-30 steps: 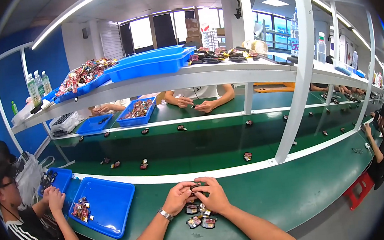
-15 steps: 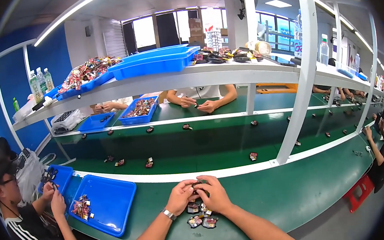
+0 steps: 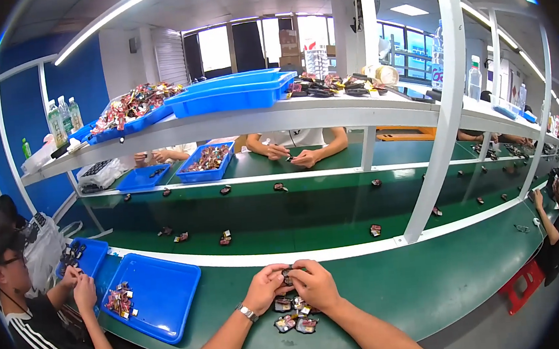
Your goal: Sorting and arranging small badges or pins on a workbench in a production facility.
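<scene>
My left hand [image 3: 266, 291], with a metal watch on its wrist, and my right hand [image 3: 315, 286] meet over the green bench. Between the fingertips of both is a small dark rounded electronic part [image 3: 288, 277], partly covered by the fingers. Its exact kind cannot be made out. Just below it on the bench lie several similar dark-edged parts [image 3: 295, 319] with red, white and yellow bits, bunched between my forearms.
To the left is a blue tray [image 3: 183, 302] with a pile of small red parts [image 3: 120, 300]. A co-worker [image 3: 47, 334] sits beyond it. Ahead, a green belt [image 3: 297, 229] carries scattered parts. A white post [image 3: 437, 134] and a loaded shelf [image 3: 254, 118] rise in front.
My hands keep the dark part between them, with the right fingers slightly shifted on it. Parts on the green belt have drifted slightly right. The view has shifted a little.
</scene>
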`<control>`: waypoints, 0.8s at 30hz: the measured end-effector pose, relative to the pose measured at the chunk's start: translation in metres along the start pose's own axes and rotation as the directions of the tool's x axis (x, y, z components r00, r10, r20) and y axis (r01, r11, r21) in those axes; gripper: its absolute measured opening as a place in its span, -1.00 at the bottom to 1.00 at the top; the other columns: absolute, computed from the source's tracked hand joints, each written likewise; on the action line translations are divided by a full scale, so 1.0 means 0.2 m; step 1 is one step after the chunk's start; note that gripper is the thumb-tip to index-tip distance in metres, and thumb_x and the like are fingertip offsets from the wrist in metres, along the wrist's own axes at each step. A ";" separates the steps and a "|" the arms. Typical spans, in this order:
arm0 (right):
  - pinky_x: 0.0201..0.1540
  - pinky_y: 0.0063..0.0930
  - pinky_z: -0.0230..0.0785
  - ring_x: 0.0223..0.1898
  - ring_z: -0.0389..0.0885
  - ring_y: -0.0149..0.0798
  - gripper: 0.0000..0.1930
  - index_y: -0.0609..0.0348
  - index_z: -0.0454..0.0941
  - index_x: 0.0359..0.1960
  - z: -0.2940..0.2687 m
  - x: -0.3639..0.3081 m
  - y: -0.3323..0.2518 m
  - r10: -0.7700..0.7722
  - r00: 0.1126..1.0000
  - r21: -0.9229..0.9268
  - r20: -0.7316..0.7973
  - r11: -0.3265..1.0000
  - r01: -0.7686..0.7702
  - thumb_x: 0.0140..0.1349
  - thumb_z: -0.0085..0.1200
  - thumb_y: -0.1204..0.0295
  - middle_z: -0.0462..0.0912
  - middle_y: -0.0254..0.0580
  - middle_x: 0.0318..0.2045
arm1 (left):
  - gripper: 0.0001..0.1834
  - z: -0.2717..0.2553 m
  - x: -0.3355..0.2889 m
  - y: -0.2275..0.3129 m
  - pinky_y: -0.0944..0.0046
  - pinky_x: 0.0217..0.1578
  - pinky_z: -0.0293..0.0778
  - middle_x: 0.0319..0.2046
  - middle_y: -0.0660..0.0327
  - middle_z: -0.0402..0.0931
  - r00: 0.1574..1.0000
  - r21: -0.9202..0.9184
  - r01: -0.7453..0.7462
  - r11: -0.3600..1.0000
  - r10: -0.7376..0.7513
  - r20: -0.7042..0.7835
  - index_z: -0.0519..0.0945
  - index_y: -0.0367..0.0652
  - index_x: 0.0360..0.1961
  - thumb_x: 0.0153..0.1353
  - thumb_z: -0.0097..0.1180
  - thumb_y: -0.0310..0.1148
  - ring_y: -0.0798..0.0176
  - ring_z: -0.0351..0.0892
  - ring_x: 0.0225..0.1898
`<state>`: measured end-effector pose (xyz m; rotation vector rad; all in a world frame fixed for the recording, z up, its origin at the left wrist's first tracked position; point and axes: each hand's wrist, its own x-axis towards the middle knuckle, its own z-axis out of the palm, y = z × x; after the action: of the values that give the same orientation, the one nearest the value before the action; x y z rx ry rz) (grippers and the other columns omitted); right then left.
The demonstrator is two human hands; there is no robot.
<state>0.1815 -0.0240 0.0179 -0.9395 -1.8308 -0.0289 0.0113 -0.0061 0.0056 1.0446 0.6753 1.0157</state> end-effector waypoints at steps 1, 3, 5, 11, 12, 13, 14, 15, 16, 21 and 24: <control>-0.26 -0.36 0.55 -0.25 0.62 -0.21 -0.86 0.09 0.63 -0.33 0.00 0.00 0.00 -0.002 1.000 -0.004 0.001 1.000 0.002 0.03 0.22 0.51 0.60 -0.29 -0.24 | -0.70 0.00 0.00 0.00 0.22 0.05 0.57 0.01 0.06 0.50 1.000 0.002 0.006 1.000 -0.006 0.000 0.35 -0.32 0.12 0.40 -0.19 -0.55 0.23 0.55 0.04; -0.25 -0.36 0.55 -0.24 0.61 -0.20 -0.86 0.10 0.63 -0.33 0.01 0.00 0.00 -0.006 1.000 -0.007 0.003 1.000 0.006 0.03 0.23 0.50 0.60 -0.29 -0.24 | -0.70 -0.02 0.00 -0.01 0.24 0.04 0.58 0.00 0.07 0.51 1.000 0.004 0.010 1.000 -0.010 0.000 0.35 -0.32 0.12 0.40 -0.18 -0.55 0.24 0.55 0.03; -0.20 -0.35 0.52 -0.23 0.60 -0.15 -0.83 0.16 0.63 -0.32 0.00 0.01 -0.02 -0.017 1.000 0.021 0.021 1.000 0.016 -0.01 0.26 0.56 0.61 -0.21 -0.25 | -0.71 -0.03 0.00 -0.02 0.26 0.03 0.58 -0.01 0.08 0.52 1.000 -0.003 0.013 1.000 -0.013 0.009 0.36 -0.31 0.11 0.40 -0.18 -0.54 0.25 0.56 0.02; -0.20 -0.34 0.51 -0.23 0.59 -0.15 -0.83 0.17 0.63 -0.32 0.02 -0.01 -0.01 0.002 1.000 -0.021 0.011 1.000 -0.002 0.00 0.27 0.54 0.60 -0.20 -0.26 | -0.71 -0.02 0.01 -0.03 0.28 0.00 0.59 -0.02 0.09 0.52 1.000 0.005 0.023 1.000 -0.023 -0.005 0.37 -0.30 0.11 0.39 -0.16 -0.54 0.26 0.56 0.01; -0.20 -0.34 0.51 -0.23 0.59 -0.15 -0.83 0.17 0.63 -0.32 0.02 -0.01 -0.01 0.001 1.000 -0.021 0.010 1.000 -0.001 0.00 0.27 0.54 0.60 -0.20 -0.26 | -0.71 -0.02 0.01 -0.03 0.28 0.00 0.59 -0.02 0.09 0.52 1.000 0.005 0.023 1.000 -0.022 -0.004 0.37 -0.30 0.11 0.39 -0.16 -0.54 0.26 0.56 0.01; -0.20 -0.33 0.51 -0.23 0.59 -0.14 -0.83 0.17 0.63 -0.32 0.03 -0.02 -0.01 0.010 1.000 -0.032 0.022 0.999 -0.009 0.00 0.27 0.53 0.60 -0.20 -0.27 | -0.72 -0.03 0.01 -0.03 0.25 -0.01 0.59 -0.02 0.11 0.52 1.000 0.009 0.025 1.000 -0.025 -0.004 0.38 -0.27 0.10 0.38 -0.14 -0.52 0.27 0.56 0.00; -0.20 -0.33 0.51 -0.23 0.59 -0.13 -0.83 0.17 0.63 -0.32 0.03 -0.02 -0.01 0.019 0.999 -0.044 0.034 0.999 -0.018 0.00 0.27 0.53 0.60 -0.19 -0.27 | -0.73 -0.03 0.01 -0.03 0.23 -0.02 0.59 -0.02 0.12 0.52 1.000 0.012 0.027 1.000 -0.027 -0.004 0.40 -0.25 0.08 0.37 -0.11 -0.51 0.27 0.56 -0.01; -0.20 -0.33 0.51 -0.23 0.59 -0.13 -0.83 0.17 0.63 -0.32 0.03 -0.02 -0.01 0.020 0.999 -0.045 0.035 0.999 -0.018 0.00 0.27 0.53 0.60 -0.19 -0.27 | -0.73 -0.02 0.01 -0.03 0.23 -0.02 0.59 -0.02 0.12 0.52 1.000 0.011 0.027 1.000 -0.027 -0.003 0.40 -0.25 0.08 0.37 -0.11 -0.51 0.27 0.56 -0.01; -0.20 -0.33 0.51 -0.22 0.59 -0.13 -0.84 0.18 0.63 -0.33 0.03 -0.02 -0.01 0.021 0.999 -0.044 0.025 0.999 -0.020 0.00 0.26 0.54 0.60 -0.19 -0.27 | -0.73 -0.01 0.01 -0.03 0.25 -0.03 0.60 -0.02 0.12 0.53 0.999 0.007 0.027 1.000 -0.027 -0.020 0.40 -0.27 0.08 0.38 -0.12 -0.51 0.28 0.57 -0.01; -0.18 -0.31 0.51 -0.21 0.58 -0.10 -0.81 0.18 0.63 -0.31 0.04 -0.01 -0.02 0.037 0.999 -0.031 0.003 0.999 -0.037 -0.02 0.26 0.56 0.60 -0.18 -0.27 | -0.75 0.00 0.01 -0.02 0.28 -0.09 0.62 -0.06 0.12 0.56 0.997 0.094 0.008 0.996 -0.002 -0.072 0.42 -0.30 0.04 0.37 -0.06 -0.49 0.30 0.58 -0.04; -0.20 -0.35 0.52 -0.24 0.61 -0.14 -0.79 0.21 0.61 -0.27 0.03 0.00 -0.02 0.028 0.999 0.032 0.017 0.999 -0.028 0.01 0.24 0.57 0.60 -0.14 -0.27 | -0.76 -0.01 0.01 -0.03 0.31 -0.16 0.64 -0.10 0.13 0.58 0.996 0.129 -0.036 0.991 0.046 -0.078 0.44 -0.30 0.01 0.35 -0.02 -0.47 0.32 0.60 -0.10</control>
<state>0.1735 -0.0246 0.0171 -0.9451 -1.8281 0.0257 0.0131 -0.0051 -0.0010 1.1371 0.7964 1.0658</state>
